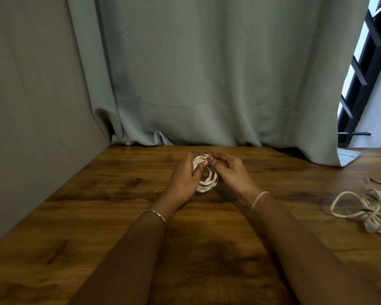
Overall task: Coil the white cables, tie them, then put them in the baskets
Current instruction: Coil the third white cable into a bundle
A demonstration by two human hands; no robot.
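A grey-green curtain (218, 73) hung across the back, its hem bunched on the far edge of the wooden table (97, 216), with a plain grey wall (31, 106) to the left and a dark window grille (365, 69) showing past the curtain at the upper right. On the table's right edge lay a loose white cable (370, 212), tangled in open loops, well apart from the hands. Both bare forearms reached forward to the middle of the table near the curtain. The left hand (183, 181) had its fingers curled round the left side of a coiled white cable (207, 182), holding the small tight coil upright just above the wood. The right hand (233, 172) pinched the top of that coil between thumb and forefinger. A thin metal bracelet (156, 213) circled the left wrist, and a pale band (260, 198) the right
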